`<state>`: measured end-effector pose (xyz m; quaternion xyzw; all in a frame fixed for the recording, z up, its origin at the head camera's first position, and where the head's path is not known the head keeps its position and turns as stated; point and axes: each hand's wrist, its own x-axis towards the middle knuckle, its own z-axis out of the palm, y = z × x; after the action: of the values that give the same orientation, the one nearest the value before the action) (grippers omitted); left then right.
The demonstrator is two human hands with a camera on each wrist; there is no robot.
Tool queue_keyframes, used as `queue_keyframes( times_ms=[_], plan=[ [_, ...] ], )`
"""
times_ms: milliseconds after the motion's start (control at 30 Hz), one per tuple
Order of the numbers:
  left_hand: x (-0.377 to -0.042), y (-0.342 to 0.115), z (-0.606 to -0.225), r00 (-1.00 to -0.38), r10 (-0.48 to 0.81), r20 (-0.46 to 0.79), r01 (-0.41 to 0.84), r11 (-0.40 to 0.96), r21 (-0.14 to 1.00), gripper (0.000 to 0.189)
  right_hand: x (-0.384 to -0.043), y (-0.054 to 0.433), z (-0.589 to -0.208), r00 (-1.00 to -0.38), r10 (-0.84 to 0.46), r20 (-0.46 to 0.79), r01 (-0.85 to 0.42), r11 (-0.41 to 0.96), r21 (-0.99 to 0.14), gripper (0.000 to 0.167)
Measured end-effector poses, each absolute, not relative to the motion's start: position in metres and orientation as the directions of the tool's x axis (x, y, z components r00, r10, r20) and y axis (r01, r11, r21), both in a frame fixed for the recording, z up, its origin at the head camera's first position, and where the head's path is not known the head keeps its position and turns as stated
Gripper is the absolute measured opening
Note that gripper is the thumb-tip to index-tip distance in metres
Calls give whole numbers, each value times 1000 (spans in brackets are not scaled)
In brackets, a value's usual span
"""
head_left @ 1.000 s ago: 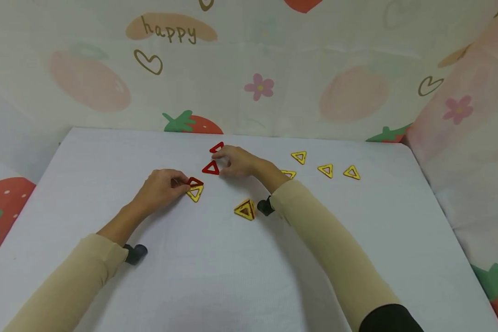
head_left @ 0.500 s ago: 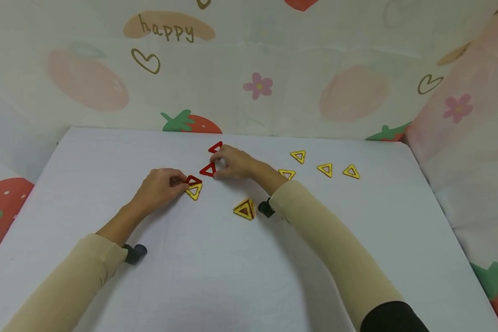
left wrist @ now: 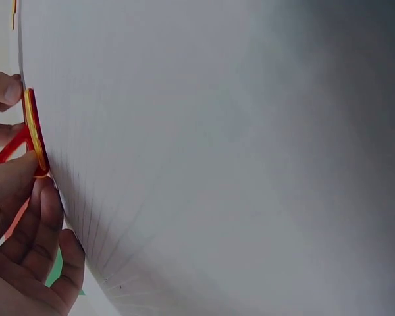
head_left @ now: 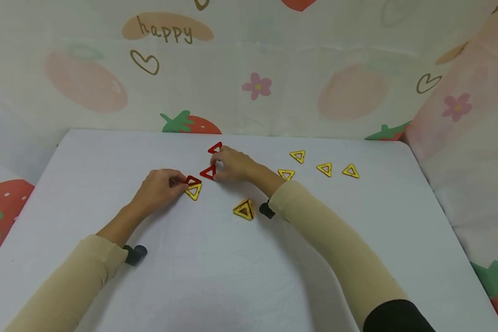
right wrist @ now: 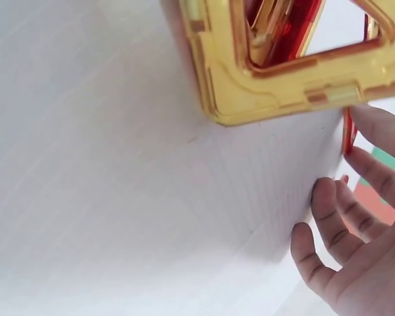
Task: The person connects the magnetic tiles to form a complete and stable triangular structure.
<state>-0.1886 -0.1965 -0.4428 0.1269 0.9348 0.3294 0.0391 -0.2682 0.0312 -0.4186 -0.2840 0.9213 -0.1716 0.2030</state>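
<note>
My left hand (head_left: 159, 186) pinches a red triangular magnetic tile (head_left: 197, 180) at its left side. A yellow triangular tile (head_left: 198, 191) lies against that red tile, toward me. In the left wrist view, thumb and fingers grip the red and yellow edges (left wrist: 35, 131). To the right and farther back, my right hand (head_left: 232, 166) pinches another red triangular tile (head_left: 208, 177) by its right side, with a small gap to the left pair. Beyond the right fingers lies a third red tile (head_left: 214, 146), partly covered by the hand.
A small yellow pyramid of triangular tiles (head_left: 244, 210) stands on the white table (head_left: 216, 267), left of the right wrist. Several loose yellow tiles, including one yellow tile (head_left: 351, 171) farthest right, lie beyond the right forearm. A printed cloth backdrop (head_left: 290, 60) rises behind the table.
My right hand has shifted its red tile slightly left and toward me, away from the far red tile. The left hand has stayed almost still.
</note>
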Motion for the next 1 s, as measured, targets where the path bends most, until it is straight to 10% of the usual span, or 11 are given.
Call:
queue_keyframes(
  times_ms=[1000],
  plan=[
    [-192,-182,-447,-969,239,56,223,760,610,16,-253,54,-413,-705,-634,-318,-543,771,-334,39]
  ],
)
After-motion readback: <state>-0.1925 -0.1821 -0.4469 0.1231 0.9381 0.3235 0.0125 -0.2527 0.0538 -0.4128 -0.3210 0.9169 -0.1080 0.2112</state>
